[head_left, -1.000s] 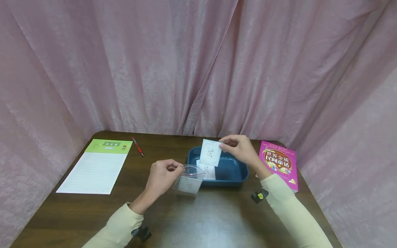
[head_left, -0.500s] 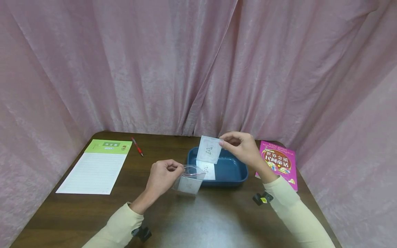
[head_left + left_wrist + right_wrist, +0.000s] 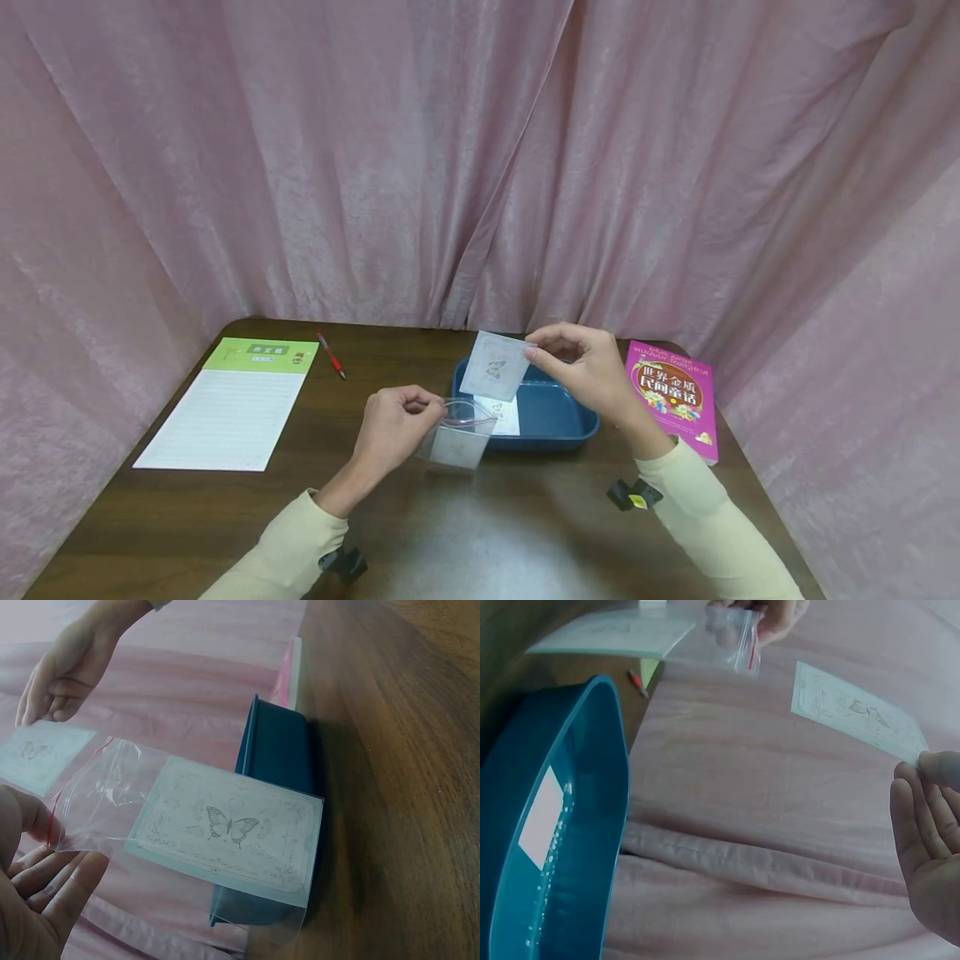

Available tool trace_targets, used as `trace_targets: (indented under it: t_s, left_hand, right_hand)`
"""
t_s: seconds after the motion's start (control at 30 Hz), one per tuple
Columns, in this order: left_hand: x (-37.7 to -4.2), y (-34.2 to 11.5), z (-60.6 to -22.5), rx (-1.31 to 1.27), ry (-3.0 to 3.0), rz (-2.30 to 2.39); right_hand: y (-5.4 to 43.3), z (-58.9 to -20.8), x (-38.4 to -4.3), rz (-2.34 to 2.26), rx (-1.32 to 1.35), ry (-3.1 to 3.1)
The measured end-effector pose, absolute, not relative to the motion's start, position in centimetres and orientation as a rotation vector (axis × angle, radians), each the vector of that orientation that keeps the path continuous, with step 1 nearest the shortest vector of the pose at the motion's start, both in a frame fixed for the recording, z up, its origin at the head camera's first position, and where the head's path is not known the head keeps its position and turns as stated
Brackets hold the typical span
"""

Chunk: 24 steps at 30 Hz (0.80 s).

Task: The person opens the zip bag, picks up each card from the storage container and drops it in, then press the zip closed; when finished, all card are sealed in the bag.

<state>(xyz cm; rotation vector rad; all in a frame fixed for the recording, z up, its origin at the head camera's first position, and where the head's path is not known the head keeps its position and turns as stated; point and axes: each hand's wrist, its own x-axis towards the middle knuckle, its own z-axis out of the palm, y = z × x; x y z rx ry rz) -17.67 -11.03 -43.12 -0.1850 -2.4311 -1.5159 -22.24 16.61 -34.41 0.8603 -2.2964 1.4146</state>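
My left hand (image 3: 397, 425) pinches the top edge of a clear zip bag (image 3: 112, 795) with a red seal line, its mouth parted. Inside the bag is a butterfly card (image 3: 225, 832), pale with a printed border. Between thumb and fingertips my right hand (image 3: 581, 367) holds a second butterfly card (image 3: 495, 367) by its corner, raised over the blue tray (image 3: 558, 417) and close to the bag's mouth. Another white card (image 3: 507, 417) lies in the left part of the tray, partly hidden behind the held card and the bag.
To the left on the brown table (image 3: 247, 533) lies a green-topped writing pad (image 3: 217, 408), with a red pen (image 3: 332, 357) beside it. A pink book (image 3: 675, 400) lies at the right, close to my right forearm. Pink curtains (image 3: 375, 167) hang behind the table.
My right hand has shifted slightly left, bringing its butterfly card nearer to the bag; the card tilts more. My left hand and the bag stay in place.
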Motion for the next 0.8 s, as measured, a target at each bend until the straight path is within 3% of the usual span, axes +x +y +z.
trace_targets:
  t_s: [0.53, 0.8]
  left_hand:
    - [-17.6, -10.8, -43.0, -0.169, -2.422, -1.5]
    - [-17.5, -10.8, -42.9, -0.172, -2.421, -1.496]
  right_hand:
    - [15.5, -35.4, -21.2, 1.461, 0.86, -2.313]
    - [14.6, -33.8, -19.2, 1.428, 0.877, -2.306]
